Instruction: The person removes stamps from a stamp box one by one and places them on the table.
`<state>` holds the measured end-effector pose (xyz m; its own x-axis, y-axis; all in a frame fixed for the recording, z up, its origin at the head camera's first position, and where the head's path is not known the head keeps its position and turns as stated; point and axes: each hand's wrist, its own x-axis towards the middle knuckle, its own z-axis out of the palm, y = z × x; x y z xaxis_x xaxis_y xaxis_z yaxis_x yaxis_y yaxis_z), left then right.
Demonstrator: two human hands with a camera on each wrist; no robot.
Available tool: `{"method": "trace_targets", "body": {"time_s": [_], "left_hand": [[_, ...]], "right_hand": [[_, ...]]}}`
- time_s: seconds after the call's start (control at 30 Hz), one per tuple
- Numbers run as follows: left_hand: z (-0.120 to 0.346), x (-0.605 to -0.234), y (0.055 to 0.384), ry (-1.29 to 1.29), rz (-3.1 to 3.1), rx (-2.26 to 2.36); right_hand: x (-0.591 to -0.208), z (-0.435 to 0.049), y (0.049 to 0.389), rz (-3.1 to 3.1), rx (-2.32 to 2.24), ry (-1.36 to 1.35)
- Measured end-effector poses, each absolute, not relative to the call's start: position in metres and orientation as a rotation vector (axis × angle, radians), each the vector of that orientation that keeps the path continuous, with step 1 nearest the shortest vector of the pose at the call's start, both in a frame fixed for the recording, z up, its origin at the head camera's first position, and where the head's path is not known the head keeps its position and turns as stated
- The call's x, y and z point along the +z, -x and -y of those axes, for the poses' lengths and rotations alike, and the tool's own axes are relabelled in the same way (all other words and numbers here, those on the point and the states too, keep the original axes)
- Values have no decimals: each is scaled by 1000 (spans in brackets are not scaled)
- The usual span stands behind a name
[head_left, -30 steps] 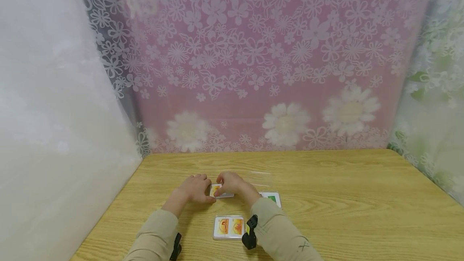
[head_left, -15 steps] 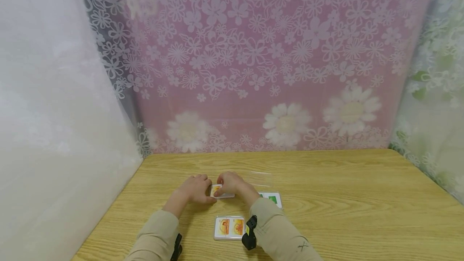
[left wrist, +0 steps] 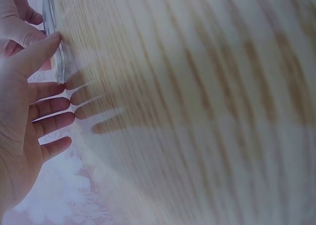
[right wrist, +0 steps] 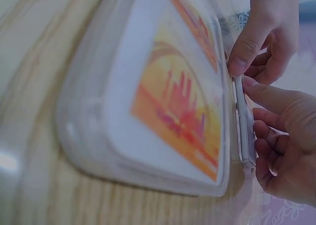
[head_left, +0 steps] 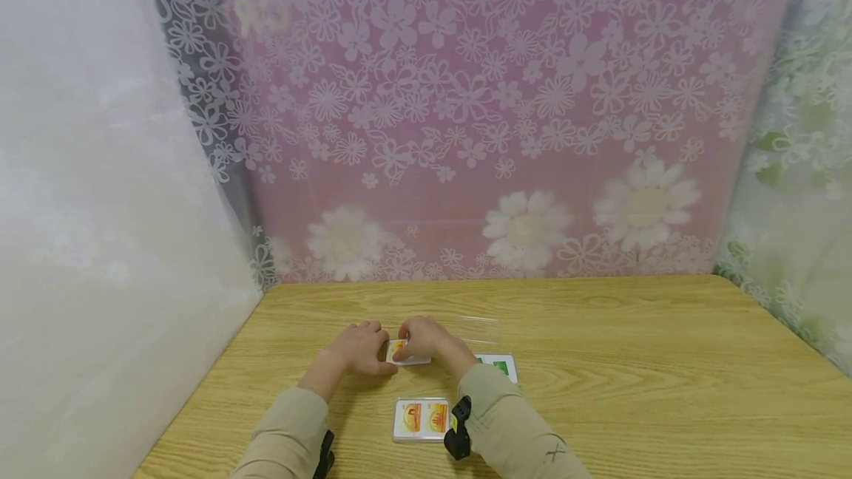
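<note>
A clear plastic card case (head_left: 418,359) with an orange picture card on top lies on the table between both hands. At its left end my left hand (head_left: 362,347) holds it between thumb and index finger. The other left fingers are spread straight in the left wrist view. My right hand (head_left: 426,336) reaches over the same case, thumb on its top and fingers curled at the far side. This covers much of the card. The right wrist view shows the case (right wrist: 242,123) edge-on between the two hands, with a second, similar case (right wrist: 168,101) large in front.
That second case (head_left: 421,418), with two orange pictures, lies nearer the body, beside the right forearm. A case with green pictures (head_left: 501,367) is partly behind the right wrist. Beyond it lies a transparent lid-like piece (head_left: 478,330). A floral curtain (head_left: 492,131) hangs behind the table (head_left: 632,390).
</note>
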<state>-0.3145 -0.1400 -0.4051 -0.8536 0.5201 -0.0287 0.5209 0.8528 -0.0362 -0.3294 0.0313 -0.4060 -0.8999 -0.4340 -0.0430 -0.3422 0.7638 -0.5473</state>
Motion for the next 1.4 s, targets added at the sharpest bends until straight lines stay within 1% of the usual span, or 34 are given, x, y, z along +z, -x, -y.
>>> {"method": "trace_targets", "body": {"time_s": [0.6, 1.07, 1.4], "left_hand": [[139, -404, 314, -856, -3010, -76], [140, -403, 315, -878, -3004, -101], [139, -403, 312, -857, -3004, -105]], "right_hand": [[-405, -28, 334, -2787, -849, 602], [-404, -30, 336, -2814, -838, 645], [-406, -31, 335, -2859, -856, 601]]}}
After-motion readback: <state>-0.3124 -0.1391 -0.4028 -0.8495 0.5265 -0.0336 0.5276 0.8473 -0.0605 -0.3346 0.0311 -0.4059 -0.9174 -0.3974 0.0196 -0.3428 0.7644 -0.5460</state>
